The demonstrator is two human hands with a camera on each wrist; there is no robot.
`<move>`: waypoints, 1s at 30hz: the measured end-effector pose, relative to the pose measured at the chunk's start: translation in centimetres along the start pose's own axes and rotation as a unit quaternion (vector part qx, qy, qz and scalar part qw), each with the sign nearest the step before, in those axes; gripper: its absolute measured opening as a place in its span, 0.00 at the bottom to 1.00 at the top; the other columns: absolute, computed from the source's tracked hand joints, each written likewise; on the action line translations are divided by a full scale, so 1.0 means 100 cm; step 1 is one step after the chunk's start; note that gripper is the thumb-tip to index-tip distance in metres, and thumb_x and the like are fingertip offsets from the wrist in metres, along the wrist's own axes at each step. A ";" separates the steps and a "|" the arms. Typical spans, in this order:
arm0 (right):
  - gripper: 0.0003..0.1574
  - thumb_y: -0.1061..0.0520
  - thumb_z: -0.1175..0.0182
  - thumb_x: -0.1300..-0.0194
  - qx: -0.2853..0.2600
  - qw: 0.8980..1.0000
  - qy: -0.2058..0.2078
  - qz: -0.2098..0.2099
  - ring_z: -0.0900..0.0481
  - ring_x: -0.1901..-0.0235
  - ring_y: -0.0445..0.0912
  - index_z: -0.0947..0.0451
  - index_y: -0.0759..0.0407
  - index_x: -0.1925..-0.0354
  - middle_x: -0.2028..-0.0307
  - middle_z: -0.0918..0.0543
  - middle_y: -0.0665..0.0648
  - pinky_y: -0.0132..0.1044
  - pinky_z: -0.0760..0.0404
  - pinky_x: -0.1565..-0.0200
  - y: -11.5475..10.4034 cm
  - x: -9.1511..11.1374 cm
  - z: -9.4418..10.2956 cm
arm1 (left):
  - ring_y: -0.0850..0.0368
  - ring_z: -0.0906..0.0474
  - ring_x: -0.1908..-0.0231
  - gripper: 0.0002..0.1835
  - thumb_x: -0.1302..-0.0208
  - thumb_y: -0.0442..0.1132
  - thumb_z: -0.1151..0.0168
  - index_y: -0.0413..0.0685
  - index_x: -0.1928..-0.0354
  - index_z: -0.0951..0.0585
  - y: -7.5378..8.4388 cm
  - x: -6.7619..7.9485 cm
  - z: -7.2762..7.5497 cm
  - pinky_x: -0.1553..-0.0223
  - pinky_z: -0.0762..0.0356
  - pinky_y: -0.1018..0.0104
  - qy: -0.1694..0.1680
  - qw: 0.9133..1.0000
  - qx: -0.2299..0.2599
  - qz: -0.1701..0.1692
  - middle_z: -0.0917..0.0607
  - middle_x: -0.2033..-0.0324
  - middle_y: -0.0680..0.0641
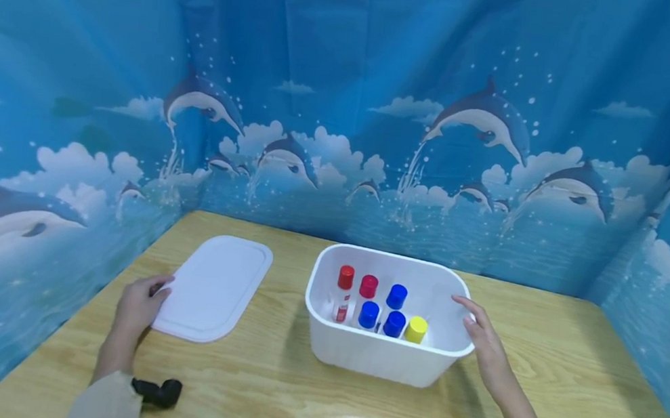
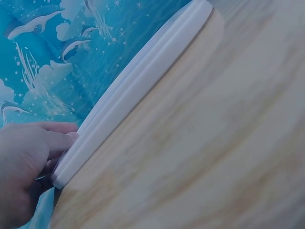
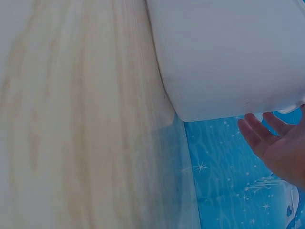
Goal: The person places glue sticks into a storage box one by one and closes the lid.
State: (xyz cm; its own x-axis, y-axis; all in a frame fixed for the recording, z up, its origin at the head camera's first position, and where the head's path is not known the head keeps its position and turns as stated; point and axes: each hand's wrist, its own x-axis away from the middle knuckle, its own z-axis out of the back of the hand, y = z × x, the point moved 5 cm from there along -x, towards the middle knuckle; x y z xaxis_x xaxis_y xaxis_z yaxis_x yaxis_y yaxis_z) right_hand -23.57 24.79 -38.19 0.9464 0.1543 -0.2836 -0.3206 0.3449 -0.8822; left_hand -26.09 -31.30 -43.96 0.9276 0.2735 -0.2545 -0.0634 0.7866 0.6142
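Observation:
A white rounded lid (image 1: 213,288) lies flat on the table at the left. My left hand (image 1: 137,307) pinches its left edge, fingers and thumb bent at the rim, as the left wrist view also shows of the lid (image 2: 138,90). Right of it stands a white plastic bin (image 1: 374,359). Inside are upright tubes or bottles with red caps (image 1: 346,277), blue caps (image 1: 397,296) and a yellow cap (image 1: 417,329); their lower parts are mostly hidden. My right hand (image 1: 488,348) is at the bin's right rim with loosely extended fingers; contact is unclear.
The wooden table (image 1: 242,390) runs back to a blue dolphin-print curtain (image 1: 346,101), which also hangs at both sides. A black object (image 1: 159,393) shows beside the left sleeve (image 1: 106,403).

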 end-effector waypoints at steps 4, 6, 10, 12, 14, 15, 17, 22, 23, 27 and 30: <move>0.26 0.53 0.66 0.26 -0.001 1.000 -0.001 -0.003 0.44 0.40 0.64 0.44 0.65 0.36 0.36 0.44 0.67 0.65 0.40 0.47 0.000 0.000 -0.001 | 0.36 0.29 0.57 0.14 0.36 0.27 0.47 0.30 0.49 0.25 0.002 0.001 0.002 0.56 0.32 0.44 0.003 1.000 0.003 0.010 0.25 0.55 0.28; 0.26 0.53 0.66 0.26 0.001 1.000 -0.001 -0.004 0.44 0.40 0.64 0.44 0.64 0.36 0.36 0.44 0.67 0.64 0.40 0.48 0.000 0.000 -0.002 | 0.35 0.29 0.56 0.14 0.37 0.27 0.47 0.30 0.49 0.26 0.002 0.002 0.003 0.55 0.32 0.43 0.005 1.000 0.007 0.009 0.25 0.55 0.28; 0.26 0.54 0.67 0.26 0.002 1.000 0.000 0.002 0.44 0.40 0.64 0.43 0.65 0.36 0.36 0.44 0.67 0.64 0.40 0.48 -0.001 0.000 -0.001 | 0.33 0.32 0.51 0.15 0.37 0.27 0.46 0.30 0.48 0.26 0.001 0.003 0.002 0.50 0.35 0.42 0.003 1.000 -0.001 0.000 0.27 0.52 0.28; 0.25 0.54 0.67 0.26 -0.001 1.000 0.000 0.007 0.45 0.40 0.65 0.43 0.66 0.37 0.37 0.44 0.67 0.65 0.41 0.47 -0.002 0.000 -0.001 | 0.32 0.33 0.50 0.15 0.37 0.27 0.46 0.30 0.48 0.26 0.001 0.003 0.001 0.49 0.36 0.42 0.004 1.000 -0.008 -0.006 0.27 0.52 0.28; 0.25 0.55 0.67 0.26 0.001 1.000 0.002 0.010 0.45 0.40 0.64 0.43 0.66 0.37 0.37 0.44 0.66 0.65 0.41 0.47 -0.002 0.000 -0.001 | 0.32 0.33 0.49 0.15 0.37 0.26 0.46 0.30 0.49 0.26 0.001 0.003 0.001 0.48 0.37 0.42 0.003 1.000 -0.012 -0.006 0.26 0.51 0.28; 0.25 0.55 0.67 0.26 0.002 1.000 0.002 0.012 0.44 0.40 0.64 0.43 0.66 0.37 0.37 0.43 0.66 0.65 0.41 0.47 -0.002 0.000 -0.001 | 0.32 0.33 0.49 0.14 0.37 0.26 0.47 0.30 0.49 0.26 0.002 0.003 0.001 0.48 0.37 0.42 0.004 1.000 -0.014 -0.005 0.26 0.51 0.28; 0.24 0.56 0.67 0.26 0.004 1.000 0.005 0.012 0.44 0.40 0.63 0.42 0.66 0.37 0.37 0.43 0.65 0.64 0.40 0.47 -0.002 0.000 -0.001 | 0.32 0.33 0.49 0.14 0.37 0.25 0.47 0.30 0.49 0.26 0.004 0.003 0.001 0.48 0.37 0.42 0.004 1.000 -0.018 0.006 0.26 0.52 0.28; 0.24 0.56 0.66 0.26 0.004 1.000 0.008 0.008 0.44 0.40 0.63 0.42 0.66 0.37 0.37 0.43 0.65 0.64 0.40 0.47 0.000 0.000 -0.001 | 0.32 0.35 0.50 0.15 0.36 0.26 0.49 0.30 0.48 0.27 0.010 0.003 0.002 0.48 0.39 0.41 -0.004 0.999 -0.020 0.048 0.26 0.52 0.28; 0.24 0.56 0.66 0.26 0.001 1.000 0.007 0.008 0.44 0.40 0.63 0.42 0.66 0.37 0.37 0.43 0.65 0.65 0.41 0.47 0.000 0.000 -0.001 | 0.32 0.35 0.51 0.15 0.36 0.26 0.49 0.30 0.48 0.27 0.011 0.003 0.003 0.49 0.39 0.41 -0.004 0.998 -0.020 0.051 0.26 0.52 0.28; 0.24 0.56 0.66 0.26 0.002 1.000 0.005 0.007 0.43 0.41 0.64 0.43 0.65 0.37 0.36 0.44 0.66 0.65 0.40 0.48 0.000 0.000 -0.001 | 0.32 0.34 0.54 0.14 0.37 0.26 0.49 0.29 0.49 0.27 0.011 0.004 0.003 0.52 0.38 0.42 0.001 0.999 -0.023 0.046 0.26 0.54 0.28; 0.24 0.56 0.67 0.26 0.005 1.000 0.005 0.009 0.42 0.41 0.63 0.43 0.65 0.37 0.36 0.43 0.66 0.63 0.39 0.48 -0.001 0.000 -0.001 | 0.31 0.34 0.54 0.14 0.37 0.26 0.49 0.27 0.50 0.27 0.011 0.003 0.003 0.52 0.38 0.42 0.006 0.999 -0.023 0.036 0.25 0.55 0.27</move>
State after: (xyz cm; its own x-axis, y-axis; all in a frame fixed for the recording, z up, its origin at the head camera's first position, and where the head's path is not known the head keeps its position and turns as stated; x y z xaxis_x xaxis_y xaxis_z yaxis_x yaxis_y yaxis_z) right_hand -23.55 24.68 -38.11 0.9409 0.1506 -0.3033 -0.3377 0.3514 -0.8732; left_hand -25.76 -30.53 -43.16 0.9152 0.3375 -0.2203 -0.1471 0.7886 0.5971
